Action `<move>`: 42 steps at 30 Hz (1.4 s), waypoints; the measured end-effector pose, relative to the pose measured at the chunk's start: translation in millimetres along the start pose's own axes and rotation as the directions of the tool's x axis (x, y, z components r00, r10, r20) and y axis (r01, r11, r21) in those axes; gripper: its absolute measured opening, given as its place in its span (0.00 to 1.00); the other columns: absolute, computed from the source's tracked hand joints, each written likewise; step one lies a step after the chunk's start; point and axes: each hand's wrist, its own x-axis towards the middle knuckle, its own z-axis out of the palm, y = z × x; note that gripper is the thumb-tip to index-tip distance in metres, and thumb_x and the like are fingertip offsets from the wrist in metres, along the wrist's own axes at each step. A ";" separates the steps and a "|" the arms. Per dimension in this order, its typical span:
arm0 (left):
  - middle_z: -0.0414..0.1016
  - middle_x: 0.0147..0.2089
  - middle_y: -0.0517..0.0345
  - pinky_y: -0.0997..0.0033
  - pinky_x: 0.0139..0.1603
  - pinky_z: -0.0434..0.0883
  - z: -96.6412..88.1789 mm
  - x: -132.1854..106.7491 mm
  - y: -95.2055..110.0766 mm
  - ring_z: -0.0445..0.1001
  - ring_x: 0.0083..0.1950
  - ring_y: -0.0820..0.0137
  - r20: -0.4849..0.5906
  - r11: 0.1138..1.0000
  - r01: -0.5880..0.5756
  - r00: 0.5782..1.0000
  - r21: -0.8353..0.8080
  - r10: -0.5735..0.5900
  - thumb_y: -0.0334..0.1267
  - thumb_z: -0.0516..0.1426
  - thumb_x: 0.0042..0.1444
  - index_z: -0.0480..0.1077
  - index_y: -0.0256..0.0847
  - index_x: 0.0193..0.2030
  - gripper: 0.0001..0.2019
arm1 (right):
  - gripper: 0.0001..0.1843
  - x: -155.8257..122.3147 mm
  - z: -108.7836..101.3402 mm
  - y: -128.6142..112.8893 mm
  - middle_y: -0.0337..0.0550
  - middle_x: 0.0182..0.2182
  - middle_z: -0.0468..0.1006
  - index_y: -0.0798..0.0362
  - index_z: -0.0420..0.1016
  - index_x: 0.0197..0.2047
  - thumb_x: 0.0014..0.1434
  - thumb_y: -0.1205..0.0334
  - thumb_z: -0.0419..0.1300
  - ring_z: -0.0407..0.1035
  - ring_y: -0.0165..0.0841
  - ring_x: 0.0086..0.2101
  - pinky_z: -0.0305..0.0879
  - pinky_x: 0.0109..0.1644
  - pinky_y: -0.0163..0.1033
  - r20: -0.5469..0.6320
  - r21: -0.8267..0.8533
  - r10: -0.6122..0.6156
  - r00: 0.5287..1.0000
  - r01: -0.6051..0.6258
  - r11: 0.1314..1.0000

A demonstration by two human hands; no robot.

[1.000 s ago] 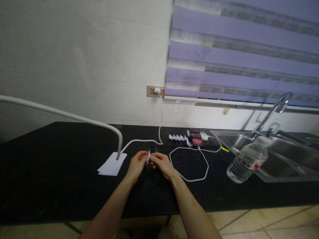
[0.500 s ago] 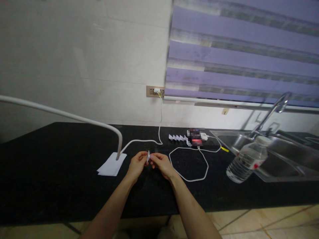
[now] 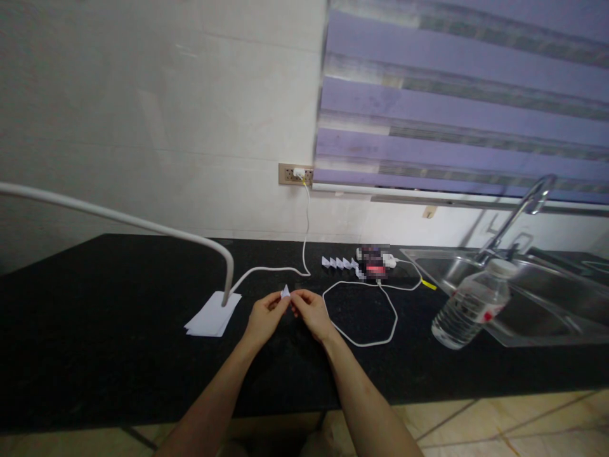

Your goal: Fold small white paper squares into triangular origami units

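Over the black counter, my left hand and my right hand meet with fingers pinched on a small folded piece of white paper. The paper sticks up between the fingertips of both hands. A stack of white paper sheets lies on the counter just left of my left hand. A row of small folded white paper pieces sits farther back, near the wall.
A white lamp arm stands on the paper stack. A white cable loops right of my hands, running to a wall socket. A clear plastic bottle leans at the sink on the right, under a tap.
The folded paper has turned between my fingers and now points up a little higher. My hands have shifted slightly but stay together in the same place.
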 end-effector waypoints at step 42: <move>0.74 0.27 0.61 0.74 0.32 0.68 -0.7 4.6 -8.0 0.71 0.28 0.73 -0.148 0.993 0.016 0.988 -0.119 -0.034 0.43 0.59 0.41 0.69 0.38 0.34 0.13 | 0.12 0.4 1.1 3.8 0.36 0.23 0.70 0.54 0.71 0.31 0.44 0.56 0.62 0.62 0.27 0.24 0.55 0.25 0.31 0.003 0.045 0.003 1.000 -0.003 0.999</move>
